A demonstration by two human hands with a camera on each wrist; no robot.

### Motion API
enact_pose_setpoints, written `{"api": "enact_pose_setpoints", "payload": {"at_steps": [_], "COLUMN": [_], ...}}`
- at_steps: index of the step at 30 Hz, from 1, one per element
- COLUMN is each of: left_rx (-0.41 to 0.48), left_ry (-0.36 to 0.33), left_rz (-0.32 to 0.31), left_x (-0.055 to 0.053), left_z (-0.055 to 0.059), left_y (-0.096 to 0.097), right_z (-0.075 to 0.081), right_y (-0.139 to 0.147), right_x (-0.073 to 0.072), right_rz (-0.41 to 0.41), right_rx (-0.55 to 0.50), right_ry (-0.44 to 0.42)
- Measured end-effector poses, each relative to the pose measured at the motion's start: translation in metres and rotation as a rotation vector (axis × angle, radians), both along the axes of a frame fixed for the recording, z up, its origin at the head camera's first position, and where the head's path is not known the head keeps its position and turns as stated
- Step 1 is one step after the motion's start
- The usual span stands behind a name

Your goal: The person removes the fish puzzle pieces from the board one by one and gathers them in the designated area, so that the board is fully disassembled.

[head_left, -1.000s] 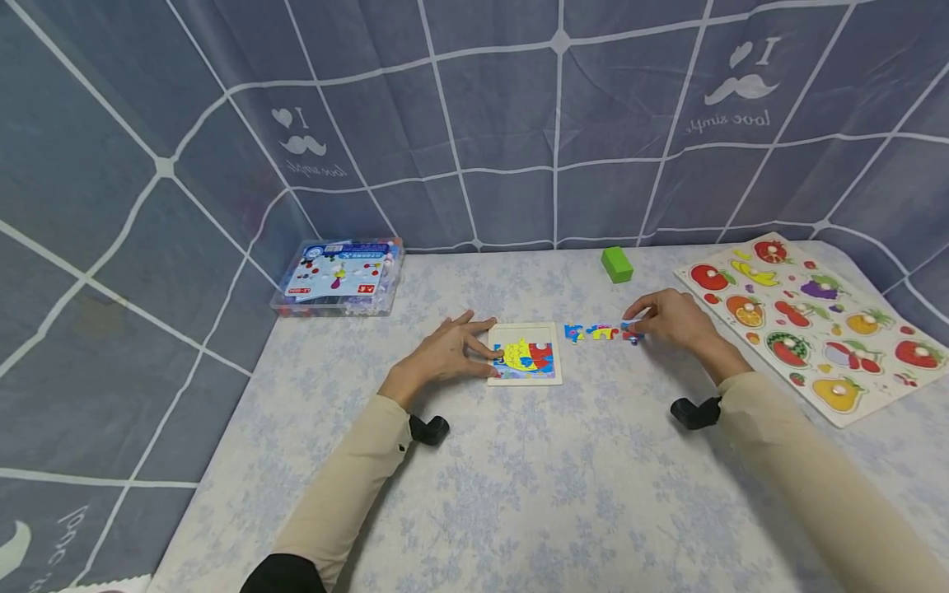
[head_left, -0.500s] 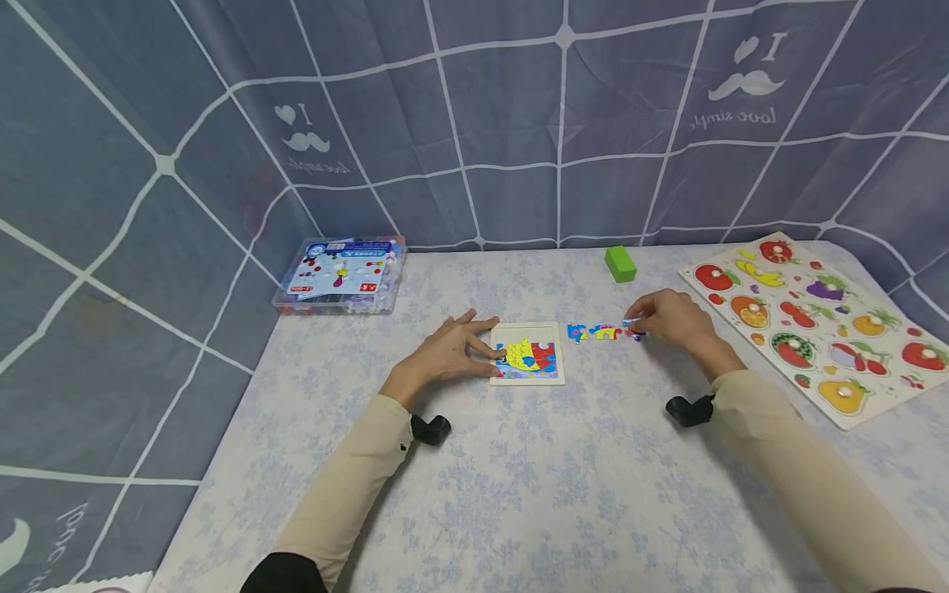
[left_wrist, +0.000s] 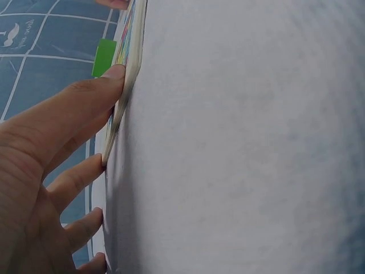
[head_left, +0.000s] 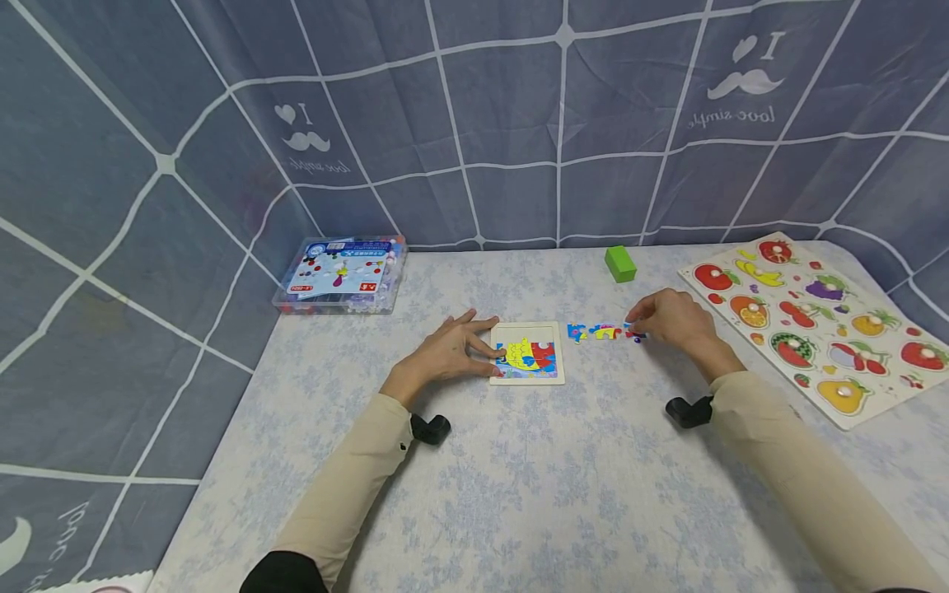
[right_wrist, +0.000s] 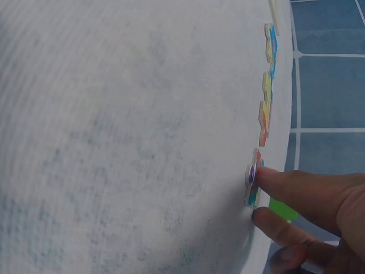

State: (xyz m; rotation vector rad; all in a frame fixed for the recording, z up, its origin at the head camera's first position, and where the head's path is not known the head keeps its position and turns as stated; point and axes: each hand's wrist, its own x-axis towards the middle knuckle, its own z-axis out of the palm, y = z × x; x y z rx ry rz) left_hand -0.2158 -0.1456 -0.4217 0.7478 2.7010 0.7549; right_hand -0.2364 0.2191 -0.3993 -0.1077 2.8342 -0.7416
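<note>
A small wooden jigsaw tray (head_left: pixel 544 329) lies mid-table, its lower part filled with a yellow, red and blue picture (head_left: pixel 528 357). My left hand (head_left: pixel 448 350) rests against its left side with fingers spread; in the left wrist view the thumb (left_wrist: pixel 116 72) touches the tray edge. To the right of the tray lie a blue puzzle piece (head_left: pixel 576 332) and a yellow-and-red one (head_left: pixel 605 333) in a row. At the row's right end, my right hand (head_left: pixel 670 319) pinches another multicoloured puzzle piece (right_wrist: pixel 252 195) at table level, partly hidden by the fingers.
A green block (head_left: pixel 620 263) stands behind the row. On the right lies a large fruit puzzle board (head_left: pixel 815 391). A clear plastic box (head_left: pixel 341 276) with a printed label sits at back left. Grey-blue checked cloth (head_left: pixel 511 115) hangs behind the table.
The head view has shifted slightly. My right fingers have moved a little at the right-end puzzle piece, and less of its blue shows. The left hand keeps its place at the tray.
</note>
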Motion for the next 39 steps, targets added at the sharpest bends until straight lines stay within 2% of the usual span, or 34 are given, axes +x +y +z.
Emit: {"api": "enact_pose_setpoints", "payload": {"at_steps": [7, 11, 15, 23, 30, 33, 39], "left_rx": [-0.001, -0.008, -0.005, -0.005, -0.022, -0.013, -0.009], "left_ry": [-0.003, 0.0, 0.001, -0.012, -0.01, -0.007, -0.006], "left_rz": [-0.005, -0.006, -0.004, 0.005, 0.005, -0.005, -0.007], "left_x": [0.0, 0.0, 0.0, 0.0, 0.0, 0.001, 0.0], "left_z": [0.0, 0.0, 0.0, -0.001, 0.001, 0.001, 0.001], "left_y": [-0.001, -0.002, -0.002, -0.001, 0.0, -0.001, -0.001], "right_z": [0.002, 0.003, 0.004, -0.002, -0.005, -0.005, -0.007], "right_y": [0.0, -0.005, -0.021, -0.074, -0.12, -0.133, -0.148], "right_x": [0.001, 0.004, 0.005, 0.008, 0.015, 0.019, 0.024], "right_rz": [0.013, 0.003, 0.013, 0.217, 0.356, 0.385, 0.359], "right_rx": [-0.013, -0.027, -0.055, -0.166, -0.176, -0.171, -0.148], "right_ry": [-0.006, 0.036, 0.087, 0.129, 0.056, 0.037, 0.041]}}
